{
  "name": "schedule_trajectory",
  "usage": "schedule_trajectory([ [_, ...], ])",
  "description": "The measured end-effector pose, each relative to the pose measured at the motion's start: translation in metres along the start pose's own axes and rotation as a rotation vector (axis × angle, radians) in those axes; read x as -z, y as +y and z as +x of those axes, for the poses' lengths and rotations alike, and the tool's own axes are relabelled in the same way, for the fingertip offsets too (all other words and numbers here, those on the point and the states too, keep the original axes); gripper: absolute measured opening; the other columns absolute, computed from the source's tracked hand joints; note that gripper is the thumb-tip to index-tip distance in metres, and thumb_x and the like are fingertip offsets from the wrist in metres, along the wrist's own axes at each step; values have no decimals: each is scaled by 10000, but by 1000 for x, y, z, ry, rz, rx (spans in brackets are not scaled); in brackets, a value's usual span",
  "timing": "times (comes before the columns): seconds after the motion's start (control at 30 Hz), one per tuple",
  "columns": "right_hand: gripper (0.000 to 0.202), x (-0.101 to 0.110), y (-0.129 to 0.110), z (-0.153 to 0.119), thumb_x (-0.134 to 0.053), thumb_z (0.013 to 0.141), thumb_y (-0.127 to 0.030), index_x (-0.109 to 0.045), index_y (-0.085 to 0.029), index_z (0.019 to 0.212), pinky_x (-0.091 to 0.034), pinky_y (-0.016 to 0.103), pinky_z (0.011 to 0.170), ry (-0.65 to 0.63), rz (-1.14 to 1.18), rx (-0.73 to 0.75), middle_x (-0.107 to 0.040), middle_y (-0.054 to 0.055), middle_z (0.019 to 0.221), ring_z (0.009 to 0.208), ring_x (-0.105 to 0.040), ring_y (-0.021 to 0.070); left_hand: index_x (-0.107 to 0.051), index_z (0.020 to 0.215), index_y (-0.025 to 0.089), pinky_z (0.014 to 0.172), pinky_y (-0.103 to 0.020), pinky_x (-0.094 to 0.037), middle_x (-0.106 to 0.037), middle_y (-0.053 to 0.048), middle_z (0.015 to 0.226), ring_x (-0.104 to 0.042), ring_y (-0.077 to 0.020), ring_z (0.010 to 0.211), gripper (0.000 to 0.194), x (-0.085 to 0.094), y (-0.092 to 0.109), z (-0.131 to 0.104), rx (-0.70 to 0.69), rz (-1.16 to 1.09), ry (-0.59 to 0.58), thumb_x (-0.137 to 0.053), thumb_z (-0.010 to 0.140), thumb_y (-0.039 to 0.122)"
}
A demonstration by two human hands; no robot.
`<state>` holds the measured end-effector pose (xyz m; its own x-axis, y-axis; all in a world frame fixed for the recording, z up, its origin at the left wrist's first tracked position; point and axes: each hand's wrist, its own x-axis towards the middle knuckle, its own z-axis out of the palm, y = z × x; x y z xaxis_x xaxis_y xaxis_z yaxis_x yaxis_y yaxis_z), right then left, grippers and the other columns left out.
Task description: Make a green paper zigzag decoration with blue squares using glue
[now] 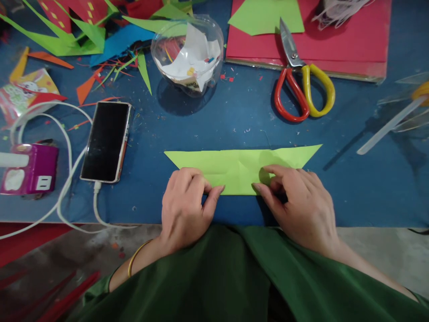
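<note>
A light-green folded sheet of paper point(239, 167) lies flat near the table's front edge, long and narrow with slanted, pointed ends. My left hand point(186, 203) is curled over its left part, thumb pressed by the bottom edge. On the right part rests my right hand point(300, 201), fingers bent, with the thumb tip at the lower edge and the index finger a little above it. Both hands grip the paper against the table; the fingers' undersides are hidden. Beyond the paper lie scissors point(293, 58) with one red and one yellow handle.
A phone point(105, 142) on a white cable and a purple plug adapter point(30, 170) lie at left. A clear plastic bowl point(161, 62) holds scraps. Red paper sheets point(345, 44) lie at back right, near a glue-gun-like nozzle point(390, 127). Green cut-outs point(67, 42) crowd the back left.
</note>
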<state>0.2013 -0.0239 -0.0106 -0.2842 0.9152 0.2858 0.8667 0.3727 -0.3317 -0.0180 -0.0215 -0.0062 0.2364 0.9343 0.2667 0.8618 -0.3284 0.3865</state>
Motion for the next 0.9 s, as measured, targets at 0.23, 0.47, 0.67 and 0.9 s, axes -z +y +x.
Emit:
schedule_trajectory([
  [0.23,210,-1,2,0,-595,981,-327,-639,-125,1018,-396,334,651,-12,11,-11,-612,3,694,664,-588,192,-550,723,189,703,-345,-472,-598,-56,822,-555,-203,792,247,-1,-1,0,1,3,-7,-672,916,282],
  [0.47,201,-4,3,-2,-602,975,-312,-632,-129,1052,-410,325,673,16,30,-5,-632,7,719,693,-610,195,-649,1206,127,870,-369,-511,-728,-113,1186,-619,-232,1015,252,0,-3,0,-303,63,-13,-534,982,132],
  [0.67,244,-12,5,-4,-546,1000,-346,-633,-125,1058,-416,341,688,58,-24,-1,-658,23,710,704,-635,220,-624,1326,96,860,-385,-518,-673,-76,1375,-599,-242,1039,381,5,3,0,-585,147,-198,-440,994,128],
  [0.9,179,-5,-3,-14,-557,968,-209,-640,-115,1095,-480,396,774,234,-128,43,-751,96,890,821,-687,253,-612,1363,71,933,-450,-504,-633,-99,1426,-580,-286,1106,476,11,17,-8,-497,162,-244,-514,925,230],
])
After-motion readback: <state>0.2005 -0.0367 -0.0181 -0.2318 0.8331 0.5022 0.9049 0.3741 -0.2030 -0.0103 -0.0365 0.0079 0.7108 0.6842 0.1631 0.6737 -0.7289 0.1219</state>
